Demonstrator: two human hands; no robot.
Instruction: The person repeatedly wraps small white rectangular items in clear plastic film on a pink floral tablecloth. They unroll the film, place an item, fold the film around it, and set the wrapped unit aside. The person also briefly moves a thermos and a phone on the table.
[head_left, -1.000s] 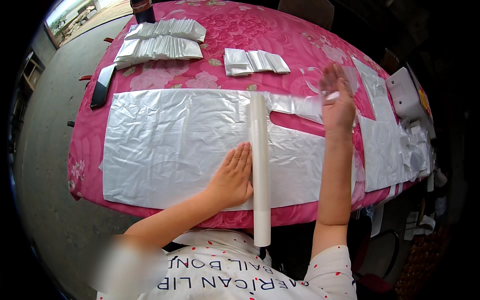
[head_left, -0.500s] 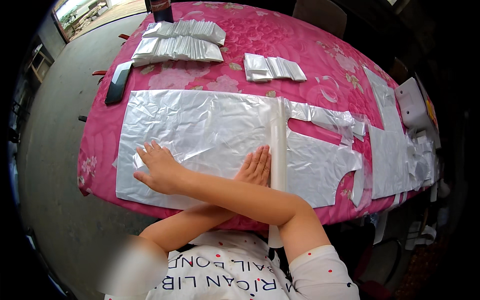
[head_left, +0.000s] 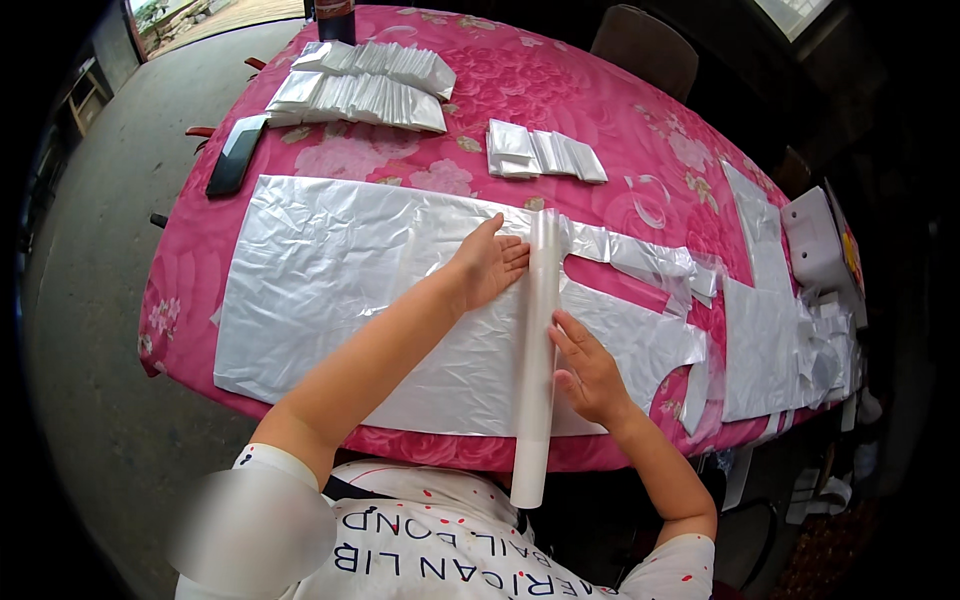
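Roll (head_left: 538,345) across flat bag (head_left: 320,290), hands either side

I see the roll lying crosswise on the bag, near end overhanging the pink tablecloth (head_left: 520,65). Left hand (head_left: 492,264): flat, thumb wide, fingertips at roll's left side. Right hand (head_left: 592,380): loosely spread, fingers at its right side. Farther out: folded packets (head_left: 548,152), phone (head_left: 237,155) leftmost.

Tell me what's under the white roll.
Silvery plastic sheeting shows on both sides of the roll, with pink tablecloth nearer the person. The strip directly beneath is covered; can't tell what's there.
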